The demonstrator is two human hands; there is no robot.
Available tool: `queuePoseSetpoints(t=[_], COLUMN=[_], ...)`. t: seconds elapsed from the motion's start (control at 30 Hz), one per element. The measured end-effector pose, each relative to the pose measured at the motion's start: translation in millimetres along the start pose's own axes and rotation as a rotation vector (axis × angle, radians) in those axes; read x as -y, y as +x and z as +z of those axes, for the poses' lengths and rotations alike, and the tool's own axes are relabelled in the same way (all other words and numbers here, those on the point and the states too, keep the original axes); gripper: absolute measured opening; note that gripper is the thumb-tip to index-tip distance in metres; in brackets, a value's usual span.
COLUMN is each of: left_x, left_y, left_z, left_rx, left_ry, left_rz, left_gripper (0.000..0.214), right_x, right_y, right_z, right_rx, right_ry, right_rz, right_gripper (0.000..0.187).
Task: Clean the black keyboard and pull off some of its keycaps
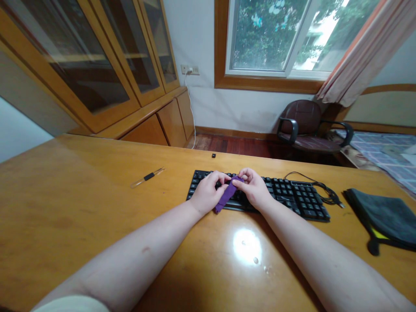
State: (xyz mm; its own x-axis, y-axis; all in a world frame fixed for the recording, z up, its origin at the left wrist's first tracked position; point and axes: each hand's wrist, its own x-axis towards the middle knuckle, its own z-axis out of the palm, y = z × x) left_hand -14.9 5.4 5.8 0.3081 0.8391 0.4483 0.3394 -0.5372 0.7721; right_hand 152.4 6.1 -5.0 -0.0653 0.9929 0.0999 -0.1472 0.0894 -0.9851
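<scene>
A black keyboard [312, 211] lies across the wooden desk in front of me. Over its left half, both hands hold a folded purple cloth [223, 200]. My left hand [209, 190] pinches the cloth's upper left side with thumb and fingertips. My right hand [253, 186] grips its top end, thumb pressed against the bent fingers. The cloth's lower end hangs past the keyboard's front edge. Anything wrapped inside the cloth is hidden. A single black keycap [213, 155] sits apart, behind the keyboard near the desk's far edge.
Left of the keyboard lies a thin clear tool with a black grip [149, 176]. A coiled black cable [329, 195] rests at the keyboard's right end, and farther right is a dark grey cloth [386, 214]. Beyond the desk stand a brown armchair [302, 119] and a glass-fronted cabinet [136, 104].
</scene>
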Motion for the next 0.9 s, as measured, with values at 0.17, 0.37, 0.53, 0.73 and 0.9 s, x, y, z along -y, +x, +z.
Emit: queuePoseSetpoints(t=[0.17, 0.37, 0.53, 0.73, 0.9], left_x=[4.6, 3.9, 3.4, 5.9, 6.1], left_y=[-0.3, 2.0, 2.6, 3.3, 2.5], left_z=[2.2, -1.7, -2.8, -2.1, -0.9], left_rx=[-0.056, -0.093, -0.105, -0.084, -0.008], left_ry=[-0.081, 0.06, 0.11, 0.046, -0.024], left_rz=[-0.029, 0.081, 0.054, -0.017, -0.036], left_gripper=[0.008, 0.013, 0.014, 0.022, 0.028], right_x=[4.9, 4.1, -1.3, -3.6, -4.2], right_y=[-0.9, -1.5, -3.2, -3.6, -5.1], right_z=[1.5, 1.9, 2.3, 2.4, 3.1], right_rx=[-0.006, -0.038, -0.026, -0.008, 0.016], right_ry=[0.073, 0.043, -0.042, -0.05, -0.069], right_rz=[0.045, 0.023, -0.03, -0.047, -0.076], right_gripper=[0.045, 0.044, 0.039, 0.035, 0.031])
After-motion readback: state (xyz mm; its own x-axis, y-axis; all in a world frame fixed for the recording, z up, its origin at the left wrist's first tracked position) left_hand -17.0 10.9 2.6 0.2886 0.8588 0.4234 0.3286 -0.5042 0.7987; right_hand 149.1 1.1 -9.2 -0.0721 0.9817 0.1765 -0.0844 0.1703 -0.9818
